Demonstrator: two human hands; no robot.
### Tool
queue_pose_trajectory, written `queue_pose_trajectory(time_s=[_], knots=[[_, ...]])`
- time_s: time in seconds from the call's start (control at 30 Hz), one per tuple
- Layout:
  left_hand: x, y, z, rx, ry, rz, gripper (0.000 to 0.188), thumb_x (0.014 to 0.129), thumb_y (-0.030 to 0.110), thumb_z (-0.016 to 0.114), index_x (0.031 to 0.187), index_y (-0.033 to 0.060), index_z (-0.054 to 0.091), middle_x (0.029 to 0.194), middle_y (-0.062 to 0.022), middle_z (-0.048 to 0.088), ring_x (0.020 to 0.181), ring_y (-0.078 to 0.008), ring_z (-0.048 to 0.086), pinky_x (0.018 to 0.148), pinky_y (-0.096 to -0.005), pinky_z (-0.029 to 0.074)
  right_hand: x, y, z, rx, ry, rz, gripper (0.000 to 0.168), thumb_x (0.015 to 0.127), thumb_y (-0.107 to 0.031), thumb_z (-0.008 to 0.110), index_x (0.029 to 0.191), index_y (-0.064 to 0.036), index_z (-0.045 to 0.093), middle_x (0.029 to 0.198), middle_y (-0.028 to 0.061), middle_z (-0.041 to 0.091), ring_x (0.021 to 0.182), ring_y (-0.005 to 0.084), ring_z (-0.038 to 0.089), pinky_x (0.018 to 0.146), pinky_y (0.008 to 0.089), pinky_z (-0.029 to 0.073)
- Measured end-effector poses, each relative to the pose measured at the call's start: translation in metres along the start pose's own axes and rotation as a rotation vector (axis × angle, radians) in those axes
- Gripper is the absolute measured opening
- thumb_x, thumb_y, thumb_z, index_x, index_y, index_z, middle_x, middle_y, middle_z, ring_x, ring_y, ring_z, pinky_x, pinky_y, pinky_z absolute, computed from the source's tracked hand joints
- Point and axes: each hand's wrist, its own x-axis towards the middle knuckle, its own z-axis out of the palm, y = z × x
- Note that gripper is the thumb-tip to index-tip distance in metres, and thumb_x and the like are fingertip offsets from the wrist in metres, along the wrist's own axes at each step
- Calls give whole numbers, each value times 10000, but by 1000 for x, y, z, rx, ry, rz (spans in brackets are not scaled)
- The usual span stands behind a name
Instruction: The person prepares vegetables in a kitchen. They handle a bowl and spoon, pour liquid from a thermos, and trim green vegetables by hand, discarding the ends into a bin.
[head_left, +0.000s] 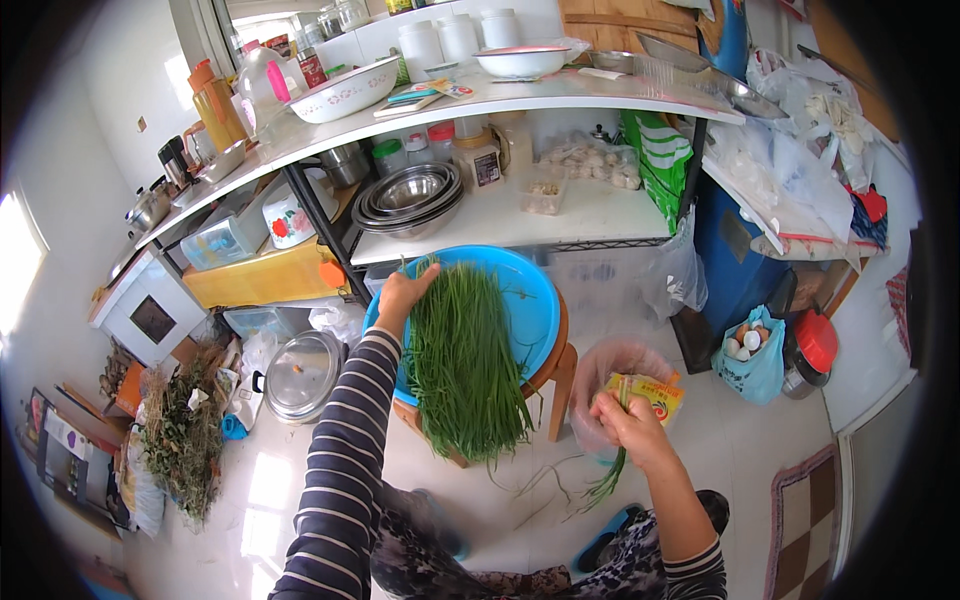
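Note:
A thick pile of long green garlic chives (472, 360) lies across a round blue plastic basin (541, 307), its leaf tips hanging over the near rim. The basin rests on a wooden stool (559, 375). My left hand (403, 296) is at the basin's left side, against the stem end of the pile; its fingers are mostly hidden. To the right, my right hand (634, 427) grips a small bunch of chives (609, 480) with stems up and leaves hanging down. Behind that hand stands a pinkish plastic bag-lined bin (600, 375) with a yellow printed packet (652, 394) in it.
Loose leaves (544, 476) lie on the tiled floor. Ahead is a shelf unit with nested steel bowls (409, 191) under a counter (337, 139). A lidded pot (304, 375) and dried plants (184, 427) sit left. A bag of eggs (750, 356) stands right.

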Motion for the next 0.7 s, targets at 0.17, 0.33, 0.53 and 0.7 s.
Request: queue_pose_trajectory(time_s=[0.17,0.33,0.53,0.7], knots=[[0,19,1,194,-16,66,754,588,607,621,974,-39,577,977,-172,590,917,-276,573,773,-341,451,56,-60,29,-310,-103,-259,173,855,-179,498,777,-29,536,524,-97,338,417,-5,247,371,176,177],[20,4,11,-12,-44,67,558,582,423,693,904,-23,603,893,-162,609,835,-269,590,712,-328,459,117,-98,77,-155,-267,24,186,842,-190,519,840,-4,509,615,-36,411,411,6,253,349,176,172],[-4,-10,-23,-584,-47,169,262,696,198,641,791,-45,613,753,-100,615,710,-175,587,596,-288,449,165,-101,125,128,-343,48,131,825,-118,505,891,-4,512,743,25,481,414,25,272,356,178,216],[-35,-5,-46,-1206,-220,155,263,767,114,553,981,-38,531,881,-112,596,744,-191,591,633,-294,491,193,-82,170,249,-278,-59,169,783,-29,487,950,-2,492,828,57,537,424,31,314,357,189,233]])
